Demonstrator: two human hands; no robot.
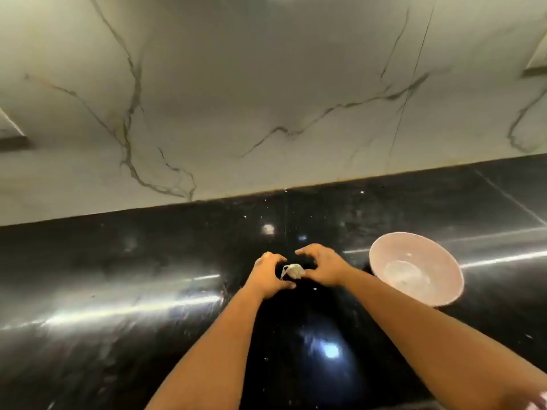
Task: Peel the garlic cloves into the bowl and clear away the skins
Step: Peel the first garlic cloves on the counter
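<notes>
both hands are out in front of me over the counter, close together, with the garlic point(293, 270) between them. my left hand point(268, 275) has its fingers curled in a claw around the near-left side of the garlic; the thumb reaches toward its lower edge, and a thin strip of papery skin hangs beside that hand. my right hand point(322, 264) arches over from the other side, fingers bent, thumb touching the right side of the garlic. whether either hand truly pinches it or only cups it, i cannot tell: the frame is blurred at the fingertips. both forearms are bare.

garlic: small, pale, off-white lump with a dry, flaky look; detail is too soft to count cloves.

bowl point(444, 291): round, pale pink, smooth and slightly glossy, likely plastic. it stands on the counter to the right of my right hand, apart from it, tilted in appearance by the wide lens. its inside shows only a lighter round base with small glints.

counter point(118, 291): black polished stone, highly reflective, with long white streaks of light, a bluish glare spot near me, and fine pale specks scattered across it, some near the hands.

wall point(266, 99): behind the counter, matt pale grey-white marble-look slab with dark branching veins.

no brand, label or writing is readable.
</notes>
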